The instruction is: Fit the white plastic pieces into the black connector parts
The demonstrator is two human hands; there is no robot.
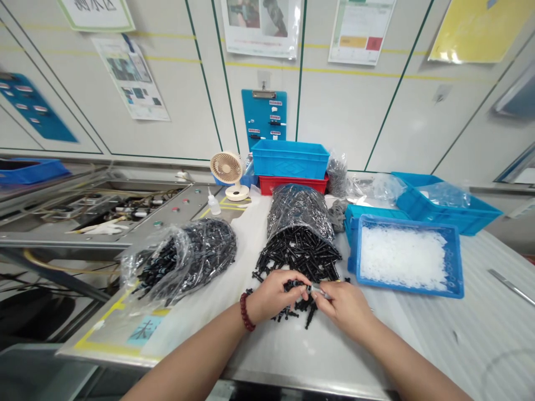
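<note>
My left hand (276,295) pinches a black plastic fitting (293,285) at its fingertips. Its end meets a small shiny, translucent piece (320,290) gripped by my right hand (341,305). Both hands are just above a loose heap of black plastic fittings (298,256) spilling from a clear plastic bag (298,211). A second bag of black fittings (186,259) lies on its side to the left. To the right, a blue tray (457,267) holds a mass of small white translucent pieces. A red beaded bracelet (246,312) circles my left wrist.
Behind the heap stand a blue crate (290,159) on a red crate (292,185), with a small fan (228,170) and a dropper bottle (214,203) to their left. Further blue crates and plastic bags are at right. A metal control panel (112,214) lies left.
</note>
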